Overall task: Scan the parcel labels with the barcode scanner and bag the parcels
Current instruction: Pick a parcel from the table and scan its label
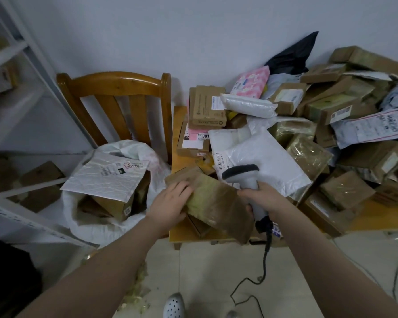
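My left hand (170,200) grips the left end of a brown taped cardboard parcel (218,203) at the table's front edge. The parcel lies tilted, with no label showing on its upper face. My right hand (262,198) holds the grey barcode scanner (246,180) by its handle, head up, just right of the parcel; its black cable (264,255) hangs to the floor. A white sack (133,219) stands open at the left, holding a silver mailer (104,173) and brown boxes.
A wooden table (177,232) carries a large heap of boxes and mailers (308,125) stretching to the right. A white poly mailer (267,161) lies behind the scanner. A wooden chair (115,88) stands behind the sack. White shelving (21,111) fills the left. A shoe (174,306) shows below.
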